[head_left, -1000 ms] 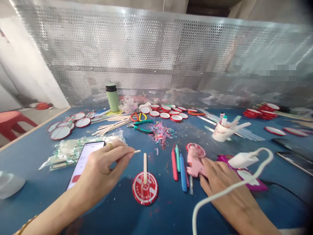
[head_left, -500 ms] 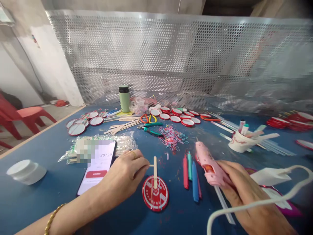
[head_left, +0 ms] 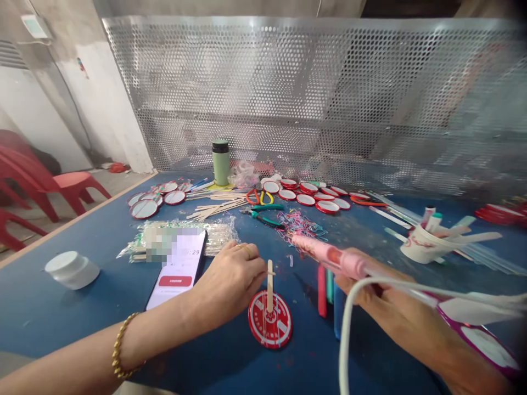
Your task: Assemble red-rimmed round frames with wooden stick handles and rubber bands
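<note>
My left hand (head_left: 233, 285) has its fingers pinched on a small thin stick (head_left: 270, 273), whose tip shows at the craft stick; its other end is hidden by my fingers. The wooden craft stick (head_left: 270, 291) stands out from the middle of a round red disc (head_left: 259, 329) with white printing and thin strands across it. My right hand (head_left: 382, 296) grips a pink hot glue gun (head_left: 325, 252), its nozzle pointing left, to the right of the craft stick and apart from it. A white cord (head_left: 343, 340) loops in front of the right hand.
A phone (head_left: 179, 280) and a white jar (head_left: 72, 269) are on the left. Pliers (head_left: 265, 219), loose rubber bands (head_left: 302, 222), craft sticks (head_left: 218, 207) and white-faced discs (head_left: 307, 199) lie behind. A paper cup (head_left: 422, 244) holds markers. Coloured sticks (head_left: 321, 291) lie under the glue gun.
The glue gun has swung from pointing away to pointing left, and its nozzle is nearer the craft stick. My left hand keeps its pinch beside the stick. The whole view has shifted slightly.
</note>
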The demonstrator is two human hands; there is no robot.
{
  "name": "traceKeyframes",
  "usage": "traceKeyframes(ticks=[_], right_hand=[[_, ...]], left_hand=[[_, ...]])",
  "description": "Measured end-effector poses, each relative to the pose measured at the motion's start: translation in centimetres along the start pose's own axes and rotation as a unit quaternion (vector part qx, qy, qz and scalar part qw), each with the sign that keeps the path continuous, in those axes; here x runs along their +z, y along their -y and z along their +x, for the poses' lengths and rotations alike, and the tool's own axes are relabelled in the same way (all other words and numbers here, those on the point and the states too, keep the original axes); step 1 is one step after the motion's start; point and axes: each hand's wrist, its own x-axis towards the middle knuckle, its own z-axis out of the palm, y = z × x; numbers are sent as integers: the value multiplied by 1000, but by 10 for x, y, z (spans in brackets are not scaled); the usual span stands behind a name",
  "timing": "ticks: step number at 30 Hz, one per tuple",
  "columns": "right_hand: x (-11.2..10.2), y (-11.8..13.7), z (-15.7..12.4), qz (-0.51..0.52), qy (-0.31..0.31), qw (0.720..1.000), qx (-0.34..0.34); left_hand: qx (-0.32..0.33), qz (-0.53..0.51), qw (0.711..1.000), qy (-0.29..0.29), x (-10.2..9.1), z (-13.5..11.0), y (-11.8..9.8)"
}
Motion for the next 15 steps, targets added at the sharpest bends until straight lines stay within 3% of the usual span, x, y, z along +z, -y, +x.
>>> traceKeyframes(ticks=[7, 12, 15], right_hand=[[8, 12, 13, 100, 47, 993, 51], [14, 4, 9, 82, 72, 991, 80], [16, -1, 8, 71, 96, 989, 90]], left_hand=[[-69, -38, 997, -10, -12, 16, 5], [-59, -36, 998, 10, -2, 10, 14], [-55, 27, 998, 28, 3, 7, 17]])
